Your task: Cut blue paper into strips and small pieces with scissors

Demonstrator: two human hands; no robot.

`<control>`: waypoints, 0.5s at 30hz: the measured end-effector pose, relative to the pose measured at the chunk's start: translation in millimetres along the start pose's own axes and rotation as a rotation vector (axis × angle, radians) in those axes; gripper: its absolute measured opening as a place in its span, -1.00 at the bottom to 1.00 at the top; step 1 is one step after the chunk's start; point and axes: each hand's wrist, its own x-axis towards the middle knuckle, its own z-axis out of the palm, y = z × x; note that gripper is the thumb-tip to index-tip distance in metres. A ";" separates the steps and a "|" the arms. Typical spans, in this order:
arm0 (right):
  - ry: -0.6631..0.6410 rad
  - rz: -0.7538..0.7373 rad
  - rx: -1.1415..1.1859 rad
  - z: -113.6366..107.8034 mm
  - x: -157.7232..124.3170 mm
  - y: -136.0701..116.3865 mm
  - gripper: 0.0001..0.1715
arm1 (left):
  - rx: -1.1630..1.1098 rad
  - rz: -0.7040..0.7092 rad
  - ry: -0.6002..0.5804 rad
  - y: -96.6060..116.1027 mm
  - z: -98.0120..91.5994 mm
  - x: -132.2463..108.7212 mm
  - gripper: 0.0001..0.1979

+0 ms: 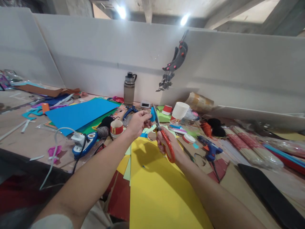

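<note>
Between the fingertips of my left hand (pixel 141 122) is a small piece of blue paper (pixel 152 115), pinched upright. My right hand (pixel 168 142) grips a pair of scissors (pixel 170 149) with red handles, its blades pointing up and away. The blades are right beside the blue piece; whether they are cutting into it I cannot tell. Both hands are above a large yellow sheet (pixel 164 184), on which a tiny blue scrap (pixel 143 166) lies.
Left are a large blue sheet (pixel 83 113) and a power strip (pixel 85 144). A bottle (pixel 129 90) stands by the white partition. Paper cups (pixel 180 110) stand behind my hands. On the right lie a glue gun (pixel 211 149), wrapped stick bundles (pixel 252 144) and a black slab (pixel 267 194).
</note>
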 end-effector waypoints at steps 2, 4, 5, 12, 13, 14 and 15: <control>0.018 -0.002 0.007 1.1 -0.3 -0.3 -0.60 | 0.007 -0.008 -0.006 0.5 0.6 -0.2 -0.82; 0.026 -0.003 0.008 2.0 -0.3 -1.1 -0.60 | 0.009 -0.018 -0.010 1.2 0.8 -0.5 -0.84; 0.023 -0.003 0.006 2.4 -0.3 -1.6 -0.60 | 0.007 -0.023 -0.013 1.6 0.6 -0.5 -0.84; 0.035 -0.007 -0.013 2.5 -0.4 -3.3 -0.57 | 0.032 -0.018 -0.041 0.2 -4.1 0.8 -0.77; 0.036 -0.002 -0.017 2.4 -0.4 -2.6 -0.57 | 0.037 -0.019 -0.037 -0.2 -4.4 0.8 -0.76; 0.039 0.001 -0.019 2.4 -0.2 -1.9 -0.56 | 0.038 -0.021 -0.034 -0.5 -4.4 0.7 -0.75; 0.042 0.003 -0.017 2.3 0.0 -1.1 -0.56 | 0.036 -0.022 -0.032 -0.7 -4.3 0.6 -0.74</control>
